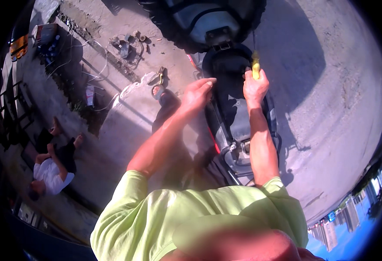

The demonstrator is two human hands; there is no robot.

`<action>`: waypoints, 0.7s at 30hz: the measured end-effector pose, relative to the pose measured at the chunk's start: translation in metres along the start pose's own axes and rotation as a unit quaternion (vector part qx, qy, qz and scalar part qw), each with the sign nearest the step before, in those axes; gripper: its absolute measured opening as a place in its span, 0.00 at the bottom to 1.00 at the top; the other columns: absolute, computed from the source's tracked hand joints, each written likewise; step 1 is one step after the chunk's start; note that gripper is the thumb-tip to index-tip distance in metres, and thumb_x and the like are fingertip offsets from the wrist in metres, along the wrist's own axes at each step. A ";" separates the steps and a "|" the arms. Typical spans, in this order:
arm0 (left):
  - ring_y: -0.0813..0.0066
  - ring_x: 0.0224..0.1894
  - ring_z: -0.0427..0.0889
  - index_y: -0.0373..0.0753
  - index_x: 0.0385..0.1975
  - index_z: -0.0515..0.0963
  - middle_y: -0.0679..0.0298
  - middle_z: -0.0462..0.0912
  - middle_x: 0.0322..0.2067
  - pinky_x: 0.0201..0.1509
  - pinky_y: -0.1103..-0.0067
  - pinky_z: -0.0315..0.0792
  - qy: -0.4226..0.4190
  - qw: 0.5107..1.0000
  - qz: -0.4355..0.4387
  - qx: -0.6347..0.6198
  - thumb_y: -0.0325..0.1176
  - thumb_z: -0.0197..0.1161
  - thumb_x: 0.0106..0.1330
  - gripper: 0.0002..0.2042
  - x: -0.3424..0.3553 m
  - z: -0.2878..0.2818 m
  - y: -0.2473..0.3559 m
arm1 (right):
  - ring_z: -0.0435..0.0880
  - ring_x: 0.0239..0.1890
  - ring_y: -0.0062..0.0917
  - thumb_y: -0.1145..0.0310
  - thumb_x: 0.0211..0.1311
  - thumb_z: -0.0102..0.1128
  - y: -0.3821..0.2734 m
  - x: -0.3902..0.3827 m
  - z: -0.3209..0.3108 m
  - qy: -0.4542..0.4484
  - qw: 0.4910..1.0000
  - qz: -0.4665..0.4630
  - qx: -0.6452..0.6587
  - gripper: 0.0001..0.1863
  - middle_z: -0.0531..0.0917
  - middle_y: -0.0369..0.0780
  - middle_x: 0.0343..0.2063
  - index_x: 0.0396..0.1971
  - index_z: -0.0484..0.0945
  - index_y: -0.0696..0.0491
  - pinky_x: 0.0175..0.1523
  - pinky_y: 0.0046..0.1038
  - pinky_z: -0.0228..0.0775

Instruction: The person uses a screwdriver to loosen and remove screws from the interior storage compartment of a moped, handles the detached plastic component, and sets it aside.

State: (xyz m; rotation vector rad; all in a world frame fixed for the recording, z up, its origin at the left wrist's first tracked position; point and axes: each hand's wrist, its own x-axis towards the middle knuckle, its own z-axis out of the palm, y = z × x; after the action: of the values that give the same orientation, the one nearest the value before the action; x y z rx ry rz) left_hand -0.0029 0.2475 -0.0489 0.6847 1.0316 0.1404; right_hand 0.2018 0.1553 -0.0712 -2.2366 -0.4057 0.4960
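My right hand (pixel 256 89) is closed around a yellow-handled tool (pixel 256 68), held upright over the right edge of a motorcycle's black seat (pixel 232 102). A thin line like a shaft runs up from the handle, but blur hides the tip. My left hand (pixel 197 92) is at the seat's left edge, fingers curled together; whatever they may pinch is too small to make out. Beyond the seat is a bulky black-and-grey rounded load (pixel 215 28) with dark straps and a buckle (pixel 221 46), close ahead of both hands.
Scattered parts (pixel 128 45) and a plier-like tool (pixel 161 75) lie on the ground ahead left, near my sandalled foot (pixel 157 92). Pale cable (pixel 106 52) loops there. Another person (pixel 54 169) sits at the left. A metal rack (pixel 243 161) is at the seat's near end.
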 end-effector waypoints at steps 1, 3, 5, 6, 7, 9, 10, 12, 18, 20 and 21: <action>0.84 0.17 0.63 0.35 0.62 0.81 0.73 0.70 0.19 0.19 0.81 0.56 0.001 1.000 0.010 -0.003 0.37 0.57 0.83 0.17 -0.001 0.006 0.002 | 0.87 0.28 0.50 0.67 0.67 0.72 0.000 0.003 0.001 -0.007 0.999 -0.017 -0.028 0.13 0.85 0.52 0.24 0.34 0.80 0.62 0.36 0.44 0.77; 0.85 0.19 0.65 0.35 0.61 0.82 0.74 0.70 0.20 0.20 0.82 0.57 0.020 1.000 0.015 0.007 0.37 0.58 0.83 0.16 0.002 0.013 0.004 | 0.88 0.26 0.28 0.66 0.69 0.72 -0.001 0.001 0.006 0.013 0.997 -0.052 -0.048 0.13 0.90 0.41 0.25 0.36 0.82 0.61 0.35 0.33 0.78; 0.85 0.19 0.65 0.35 0.60 0.82 0.73 0.71 0.21 0.20 0.82 0.57 0.021 1.000 0.020 0.000 0.37 0.58 0.83 0.16 0.004 0.008 0.003 | 0.90 0.34 0.31 0.68 0.69 0.72 -0.018 -0.008 0.003 -0.011 0.995 -0.035 -0.092 0.11 0.91 0.42 0.32 0.40 0.84 0.60 0.42 0.33 0.80; 0.85 0.19 0.65 0.34 0.60 0.82 0.73 0.71 0.21 0.20 0.82 0.57 0.019 1.000 0.022 0.011 0.37 0.58 0.83 0.16 0.006 0.006 -0.001 | 0.90 0.36 0.32 0.68 0.69 0.72 -0.017 -0.010 0.004 0.013 0.991 -0.110 -0.076 0.11 0.91 0.42 0.35 0.42 0.85 0.60 0.45 0.33 0.80; 0.85 0.19 0.66 0.34 0.60 0.82 0.73 0.71 0.21 0.21 0.82 0.57 0.015 0.999 0.023 0.022 0.37 0.58 0.83 0.16 0.007 0.005 -0.004 | 0.90 0.38 0.33 0.69 0.69 0.73 -0.013 -0.012 0.005 0.040 0.981 -0.183 -0.060 0.11 0.91 0.41 0.37 0.44 0.85 0.59 0.48 0.34 0.81; 0.85 0.20 0.66 0.34 0.59 0.82 0.73 0.72 0.21 0.21 0.83 0.58 0.006 0.999 0.016 0.029 0.37 0.58 0.83 0.16 0.008 0.002 -0.010 | 0.90 0.42 0.36 0.72 0.68 0.72 -0.006 -0.021 0.004 0.052 0.976 -0.209 -0.025 0.11 0.91 0.41 0.41 0.47 0.85 0.57 0.52 0.33 0.81; 0.85 0.20 0.67 0.34 0.59 0.83 0.72 0.72 0.21 0.22 0.83 0.59 0.002 1.000 0.007 0.025 0.37 0.58 0.82 0.16 0.008 0.001 -0.010 | 0.90 0.43 0.37 0.73 0.68 0.71 -0.001 -0.028 -0.001 0.037 0.986 -0.163 -0.007 0.11 0.90 0.41 0.42 0.49 0.85 0.57 0.54 0.33 0.81; 0.84 0.20 0.68 0.35 0.58 0.83 0.72 0.73 0.22 0.23 0.83 0.59 0.013 1.000 -0.027 0.009 0.37 0.58 0.82 0.15 0.004 0.004 -0.007 | 0.89 0.42 0.27 0.73 0.70 0.71 0.001 -0.044 -0.011 -0.016 0.992 0.019 0.121 0.11 0.89 0.38 0.40 0.49 0.85 0.56 0.53 0.30 0.81; 0.72 0.52 0.82 0.37 0.66 0.76 0.61 0.85 0.53 0.57 0.72 0.76 -0.114 0.967 -0.019 -0.229 0.53 0.60 0.81 0.27 -0.012 0.001 -0.017 | 0.87 0.36 0.19 0.74 0.73 0.66 -0.038 -0.100 -0.035 -0.229 0.946 0.109 0.202 0.03 0.86 0.31 0.33 0.41 0.83 0.58 0.43 0.26 0.80; 0.68 0.56 0.84 0.36 0.66 0.76 0.59 0.84 0.56 0.62 0.69 0.77 -0.136 0.957 0.005 -0.254 0.52 0.67 0.76 0.29 -0.021 0.014 -0.016 | 0.90 0.37 0.34 0.71 0.67 0.70 -0.062 -0.106 -0.035 -0.249 0.961 -0.011 0.121 0.10 0.89 0.41 0.35 0.44 0.83 0.57 0.45 0.35 0.82; 0.66 0.56 0.84 0.36 0.64 0.78 0.58 0.85 0.54 0.62 0.68 0.78 -0.125 0.958 0.010 -0.259 0.50 0.69 0.75 0.28 -0.023 0.017 -0.012 | 0.90 0.38 0.41 0.69 0.64 0.72 -0.060 -0.104 -0.030 -0.268 0.957 -0.104 0.030 0.13 0.89 0.45 0.36 0.44 0.83 0.56 0.47 0.39 0.83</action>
State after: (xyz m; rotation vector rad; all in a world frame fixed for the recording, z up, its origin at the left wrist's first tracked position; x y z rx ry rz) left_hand -0.0038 0.2207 -0.0332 0.2257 0.7001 0.3196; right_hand 0.1176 0.1286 0.0157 -1.9469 -0.8804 0.9867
